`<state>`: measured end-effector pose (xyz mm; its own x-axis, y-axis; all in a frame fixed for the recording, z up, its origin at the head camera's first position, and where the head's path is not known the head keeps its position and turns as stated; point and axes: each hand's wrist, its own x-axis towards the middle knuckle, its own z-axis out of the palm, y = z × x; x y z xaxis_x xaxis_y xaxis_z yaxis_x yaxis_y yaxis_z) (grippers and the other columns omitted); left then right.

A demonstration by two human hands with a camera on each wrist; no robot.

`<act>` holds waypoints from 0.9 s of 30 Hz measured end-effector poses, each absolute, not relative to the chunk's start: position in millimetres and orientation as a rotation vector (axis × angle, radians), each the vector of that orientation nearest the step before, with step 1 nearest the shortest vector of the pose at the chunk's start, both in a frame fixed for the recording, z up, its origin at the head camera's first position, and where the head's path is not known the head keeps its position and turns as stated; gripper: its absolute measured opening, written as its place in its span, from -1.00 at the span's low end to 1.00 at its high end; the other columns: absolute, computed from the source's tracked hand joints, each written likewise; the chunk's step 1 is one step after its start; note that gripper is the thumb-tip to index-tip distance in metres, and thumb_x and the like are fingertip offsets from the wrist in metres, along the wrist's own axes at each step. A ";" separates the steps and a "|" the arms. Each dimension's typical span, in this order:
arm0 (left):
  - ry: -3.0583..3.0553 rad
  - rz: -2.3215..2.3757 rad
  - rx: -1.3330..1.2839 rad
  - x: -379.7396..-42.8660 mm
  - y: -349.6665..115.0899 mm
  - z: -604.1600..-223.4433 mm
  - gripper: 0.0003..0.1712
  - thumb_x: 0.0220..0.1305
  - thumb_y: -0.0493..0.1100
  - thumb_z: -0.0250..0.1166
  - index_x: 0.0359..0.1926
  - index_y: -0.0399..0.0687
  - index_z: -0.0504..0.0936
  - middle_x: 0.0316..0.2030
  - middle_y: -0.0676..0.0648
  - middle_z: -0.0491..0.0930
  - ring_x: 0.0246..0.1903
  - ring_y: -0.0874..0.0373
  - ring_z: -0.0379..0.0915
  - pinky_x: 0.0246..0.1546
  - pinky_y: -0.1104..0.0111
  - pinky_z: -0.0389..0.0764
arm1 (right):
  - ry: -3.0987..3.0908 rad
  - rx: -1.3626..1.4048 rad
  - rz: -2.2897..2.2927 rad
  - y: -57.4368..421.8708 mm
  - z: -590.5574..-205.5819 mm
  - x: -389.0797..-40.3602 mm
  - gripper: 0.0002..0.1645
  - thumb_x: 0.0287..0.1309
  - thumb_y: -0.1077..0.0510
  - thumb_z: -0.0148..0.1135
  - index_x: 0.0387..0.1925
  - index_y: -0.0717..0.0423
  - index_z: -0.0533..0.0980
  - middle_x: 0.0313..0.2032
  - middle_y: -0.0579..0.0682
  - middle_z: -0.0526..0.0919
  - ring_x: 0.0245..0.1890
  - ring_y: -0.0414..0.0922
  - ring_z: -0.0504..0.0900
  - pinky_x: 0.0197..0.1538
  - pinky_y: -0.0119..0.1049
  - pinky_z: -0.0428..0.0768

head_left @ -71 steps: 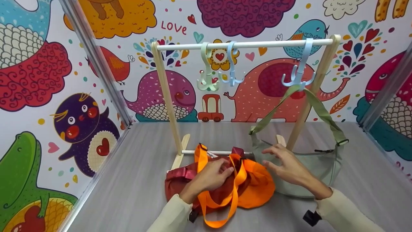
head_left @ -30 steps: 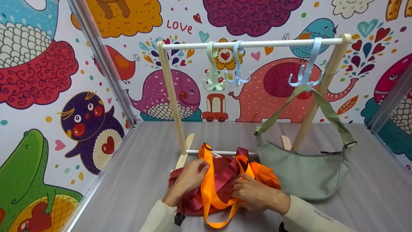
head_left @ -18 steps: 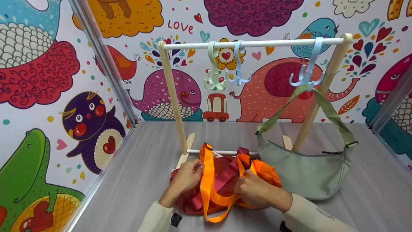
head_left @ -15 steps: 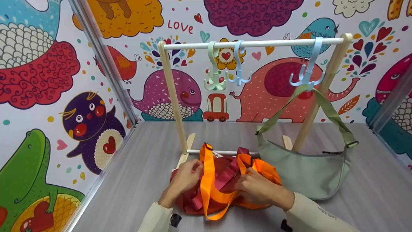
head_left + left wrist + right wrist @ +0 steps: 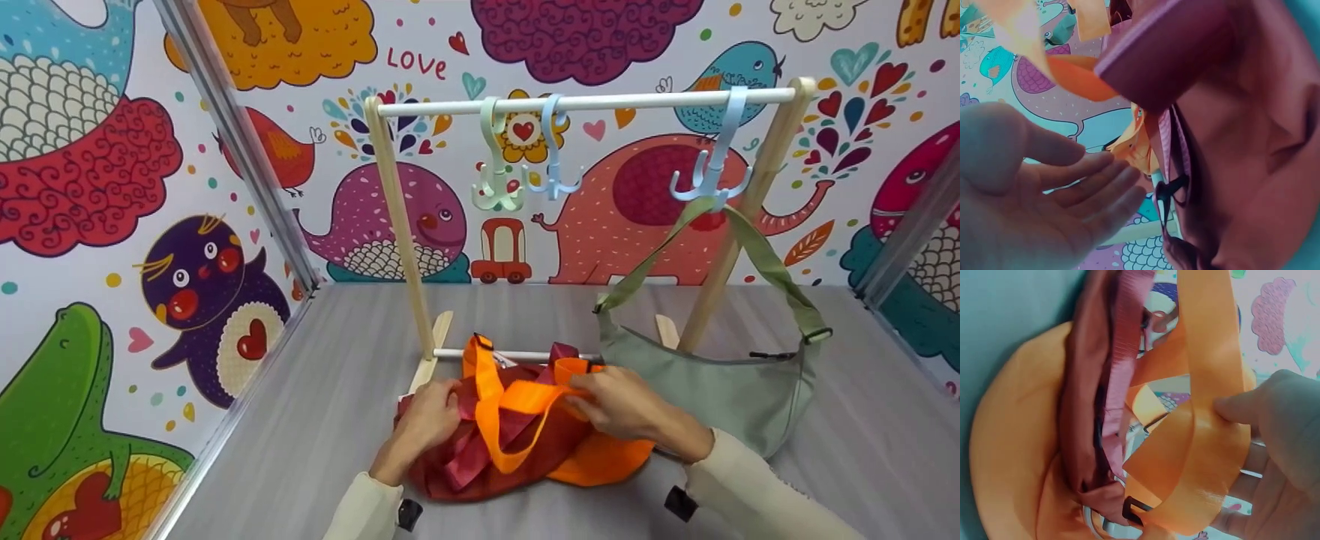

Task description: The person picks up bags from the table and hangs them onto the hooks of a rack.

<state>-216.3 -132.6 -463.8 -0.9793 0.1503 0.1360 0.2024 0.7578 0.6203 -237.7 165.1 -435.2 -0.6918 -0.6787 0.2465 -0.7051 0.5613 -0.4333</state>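
Note:
A dark red bag (image 5: pixel 517 472) lies on the grey tabletop in front of the rack, its crimson strap (image 5: pixel 469 461) across it. Part of an orange bag (image 5: pixel 607 459) shows from beneath its right side. My right hand (image 5: pixel 630 405) pinches the orange strap (image 5: pixel 1213 371), thumb on one face and fingers behind, lifting it in a loop over the red bag. My left hand (image 5: pixel 427 421) is by the red bag's left side; in the left wrist view its fingers (image 5: pixel 1095 180) are extended and loosely bent, with nothing in them.
A wooden rack (image 5: pixel 401 232) with a white top bar (image 5: pixel 637 102) stands behind. From it hang a green hook (image 5: pixel 495 165) and two blue hooks, one (image 5: pixel 553 157) central. The right blue hook (image 5: pixel 716 161) carries a grey-green shoulder bag (image 5: pixel 720 405). Patterned walls enclose the tabletop.
My right hand has gone from the green bag's side to the orange strap, then raised the strap and moved slightly right. My left hand has shifted left, off the bag's middle.

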 end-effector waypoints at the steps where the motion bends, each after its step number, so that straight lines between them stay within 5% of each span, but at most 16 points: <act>1: -2.879 -1.019 -0.290 -216.2 -132.0 -464.0 -0.70 0.32 -0.37 0.11 0.00 -0.46 0.60 -0.09 -0.35 0.65 -0.09 -0.20 0.59 0.06 -0.03 0.55 | -2.741 1.160 0.844 167.0 -433.7 -238.9 -0.78 0.32 0.15 0.23 -0.48 0.00 0.48 -0.66 -0.27 0.24 -0.68 -0.39 0.29 -0.56 -0.49 0.32; 7: -2.961 -1.039 -0.309 -213.3 -125.5 -466.7 -0.55 0.34 -0.18 0.23 0.14 -0.41 0.52 0.06 -0.33 0.57 0.07 -0.22 0.48 0.19 -0.06 0.44 | -2.706 0.839 1.115 175.5 -427.8 -247.4 -0.84 0.34 0.18 0.21 -0.41 0.07 0.55 -0.61 -0.21 0.32 -0.63 -0.31 0.35 -0.51 -0.45 0.34; 14: -3.099 -0.982 -0.347 -213.5 -121.0 -469.4 -0.06 0.15 0.16 0.40 0.39 -0.28 0.30 0.31 -0.34 0.32 0.30 -0.26 0.26 0.32 -0.14 0.25 | -2.634 0.566 1.348 183.0 -424.8 -256.1 -0.78 0.35 0.18 0.20 -0.45 0.16 0.54 -0.63 -0.12 0.31 -0.67 -0.25 0.31 -0.54 -0.43 0.28; 20: -3.147 -0.788 -0.387 -220.7 -123.5 -475.0 0.28 -0.11 0.30 0.53 0.46 -0.28 0.16 0.33 -0.38 0.26 0.36 -0.33 0.13 0.39 -0.27 -0.19 | -2.667 0.509 1.420 187.9 -425.6 -259.2 -0.80 0.38 0.17 0.16 -0.31 0.19 0.62 -0.60 -0.07 0.41 -0.66 -0.19 0.35 -0.55 -0.42 0.33; 27: -3.227 -0.684 -0.323 -231.1 -129.3 -478.9 0.48 -0.24 0.34 0.58 0.51 -0.28 -0.01 0.43 -0.40 0.10 0.46 -0.32 -0.08 0.37 -0.32 -0.31 | -2.692 0.518 1.445 190.5 -427.1 -258.8 -0.79 0.40 0.15 0.15 -0.30 0.18 0.61 -0.62 -0.07 0.37 -0.67 -0.19 0.33 -0.58 -0.43 0.29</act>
